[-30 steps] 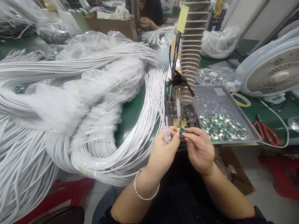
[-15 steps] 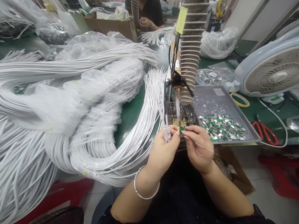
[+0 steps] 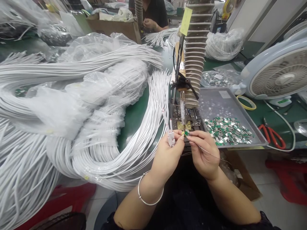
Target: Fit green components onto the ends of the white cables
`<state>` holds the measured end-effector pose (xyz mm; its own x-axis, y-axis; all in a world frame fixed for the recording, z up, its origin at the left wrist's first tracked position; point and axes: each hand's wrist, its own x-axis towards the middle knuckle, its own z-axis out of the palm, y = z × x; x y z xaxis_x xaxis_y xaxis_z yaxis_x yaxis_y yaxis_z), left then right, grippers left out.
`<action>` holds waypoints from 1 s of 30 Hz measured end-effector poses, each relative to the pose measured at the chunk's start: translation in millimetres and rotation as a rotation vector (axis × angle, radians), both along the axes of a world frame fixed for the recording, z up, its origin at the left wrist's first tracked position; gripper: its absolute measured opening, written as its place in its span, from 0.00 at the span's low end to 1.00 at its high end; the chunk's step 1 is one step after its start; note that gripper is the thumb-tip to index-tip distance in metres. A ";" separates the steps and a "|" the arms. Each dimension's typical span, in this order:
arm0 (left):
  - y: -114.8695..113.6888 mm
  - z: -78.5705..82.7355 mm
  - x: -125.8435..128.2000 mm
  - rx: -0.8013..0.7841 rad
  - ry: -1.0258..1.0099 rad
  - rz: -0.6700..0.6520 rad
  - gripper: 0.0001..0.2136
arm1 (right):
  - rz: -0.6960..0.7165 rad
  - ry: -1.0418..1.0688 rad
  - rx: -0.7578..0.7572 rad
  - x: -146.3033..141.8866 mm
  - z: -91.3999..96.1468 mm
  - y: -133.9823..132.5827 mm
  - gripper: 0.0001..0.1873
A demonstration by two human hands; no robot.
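My left hand [image 3: 168,153] is closed around several white cables [image 3: 171,138] whose stripped ends point up. Its thumb and forefinger pinch close to a tiny yellow part just left of a small green circuit board [image 3: 186,132]. At the board's right edge, my right hand [image 3: 205,154] is closed in a pinch on a thin solder wire [image 3: 208,152] that trails off to the right; whether these fingers also grip the board is hard to see. Directly above the board, the tip of a soldering iron [image 3: 183,110] points down from its stand.
A grey tray [image 3: 216,99] with many small green and silver boards lies to the right, near red-handled pliers [image 3: 272,134], yellow tape [image 3: 246,103] and a fan [image 3: 280,70]. A ribbed hose [image 3: 196,54] hangs behind the iron. Bundled white cables [image 3: 96,159] fill the left. A person [image 3: 153,16] sits opposite.
The green circuit board has shifted and turned slightly between my fingertips under the iron's tip. Both hands have otherwise stayed nearly in place.
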<state>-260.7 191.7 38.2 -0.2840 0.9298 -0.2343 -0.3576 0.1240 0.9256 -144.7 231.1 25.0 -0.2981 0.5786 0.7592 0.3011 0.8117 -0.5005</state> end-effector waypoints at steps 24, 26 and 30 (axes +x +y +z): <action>-7.6 1.4 -15.6 -0.018 0.316 -0.274 0.06 | -0.011 -0.069 -0.083 8.3 -9.5 -7.6 0.13; -6.1 3.1 -15.2 -0.003 0.294 -0.275 0.05 | -0.002 -0.072 -0.090 8.2 -11.1 -8.4 0.14; -3.7 4.8 -12.5 0.038 0.240 -0.223 0.05 | -0.048 -0.032 -0.136 7.0 -12.6 -9.6 0.16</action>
